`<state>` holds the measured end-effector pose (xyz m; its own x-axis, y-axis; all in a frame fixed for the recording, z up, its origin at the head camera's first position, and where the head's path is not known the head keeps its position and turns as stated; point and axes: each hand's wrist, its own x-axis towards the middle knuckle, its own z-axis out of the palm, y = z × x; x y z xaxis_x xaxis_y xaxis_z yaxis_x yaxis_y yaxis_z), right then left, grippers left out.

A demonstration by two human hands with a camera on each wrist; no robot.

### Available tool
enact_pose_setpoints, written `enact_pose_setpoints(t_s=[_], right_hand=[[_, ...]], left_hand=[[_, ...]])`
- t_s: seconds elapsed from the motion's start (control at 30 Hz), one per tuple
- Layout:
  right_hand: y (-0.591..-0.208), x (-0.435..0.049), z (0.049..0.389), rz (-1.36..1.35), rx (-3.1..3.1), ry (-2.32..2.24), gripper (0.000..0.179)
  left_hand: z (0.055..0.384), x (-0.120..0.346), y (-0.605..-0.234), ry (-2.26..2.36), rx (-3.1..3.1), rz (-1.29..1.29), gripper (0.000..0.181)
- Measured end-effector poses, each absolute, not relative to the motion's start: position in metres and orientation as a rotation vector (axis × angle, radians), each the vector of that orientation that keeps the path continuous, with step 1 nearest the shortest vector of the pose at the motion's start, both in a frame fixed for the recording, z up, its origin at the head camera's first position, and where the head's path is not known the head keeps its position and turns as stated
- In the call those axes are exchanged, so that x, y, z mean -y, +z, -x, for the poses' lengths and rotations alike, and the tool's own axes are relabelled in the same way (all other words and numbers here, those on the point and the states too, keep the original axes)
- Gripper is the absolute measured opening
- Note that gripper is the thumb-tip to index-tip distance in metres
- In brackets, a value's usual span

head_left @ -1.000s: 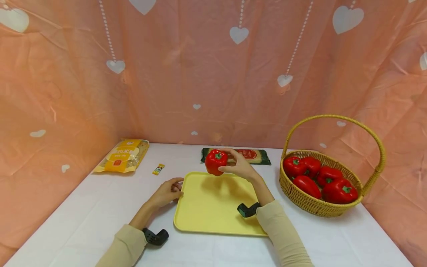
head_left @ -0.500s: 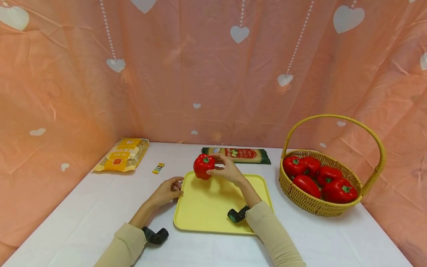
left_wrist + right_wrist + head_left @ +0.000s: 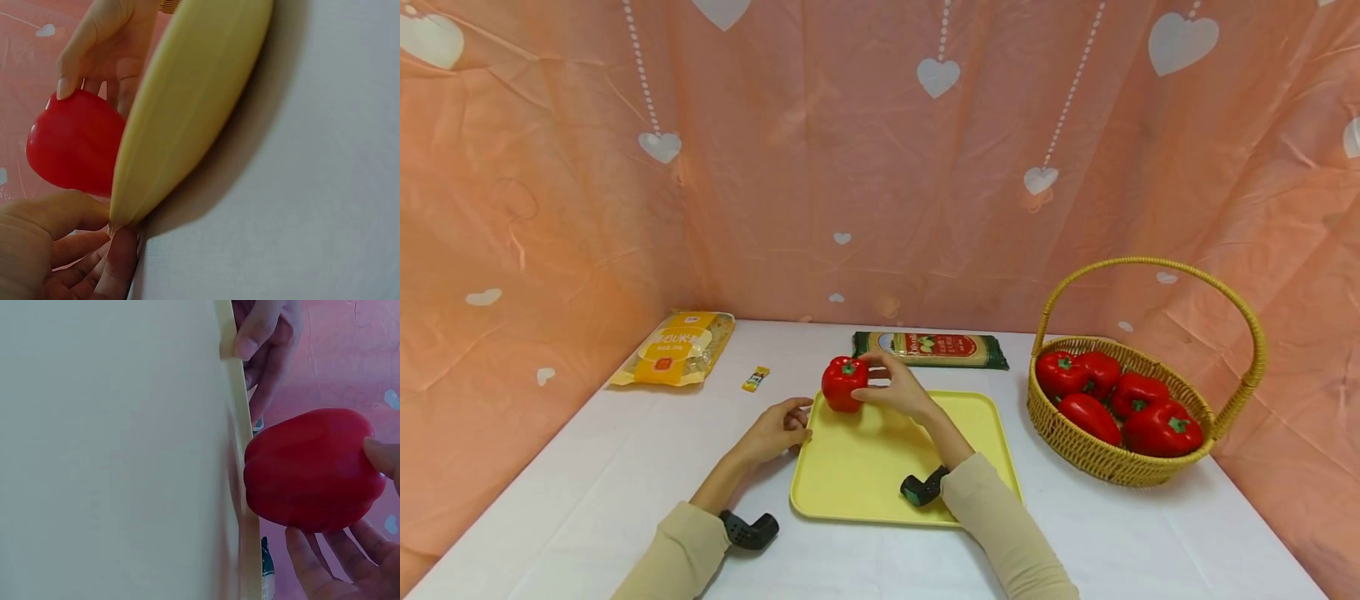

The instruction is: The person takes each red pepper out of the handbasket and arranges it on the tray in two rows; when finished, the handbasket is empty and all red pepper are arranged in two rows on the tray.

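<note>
A red bell pepper [image 3: 841, 386] with a green stem is upright at the far left corner of the yellow tray [image 3: 872, 479]. My right hand [image 3: 901, 392] holds it from the right, thumb on the near side and fingers behind. In the right wrist view the pepper [image 3: 312, 472] sits close to the tray surface; whether it touches cannot be told. My left hand [image 3: 775, 433] pinches the tray's left rim, thumb on top and fingers below, as the left wrist view of that hand [image 3: 37, 244] shows.
On the right stands a wicker basket [image 3: 1078, 450] with a tall handle and several red peppers [image 3: 1165, 429] inside. A green-ended pasta packet [image 3: 958, 350] lies behind the tray. Back left are a yellow food bag [image 3: 673, 350] and a small yellow sachet [image 3: 756, 379].
My right hand has carried the bell pepper leftward and down to the tray's far left corner. The left hand has stayed at the tray's left rim.
</note>
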<state>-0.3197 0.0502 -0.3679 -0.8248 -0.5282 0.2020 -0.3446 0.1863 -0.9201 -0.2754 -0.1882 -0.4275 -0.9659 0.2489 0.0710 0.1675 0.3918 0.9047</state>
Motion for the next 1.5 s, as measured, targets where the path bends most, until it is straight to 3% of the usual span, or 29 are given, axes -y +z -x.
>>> enact_pose_setpoints(t_s=[1.23, 1.5], right_hand=[[-0.369, -0.044, 0.314, 0.863, -2.207, -1.67, 0.073], [-0.38, -0.045, 0.333, 0.921, -2.248, -1.653, 0.072]], left_hand=[[0.274, 0.187, -0.426, 1.636, -2.557, -0.346, 0.054], [0.275, 0.187, -0.428, 1.64, -2.567, -0.356, 0.055]])
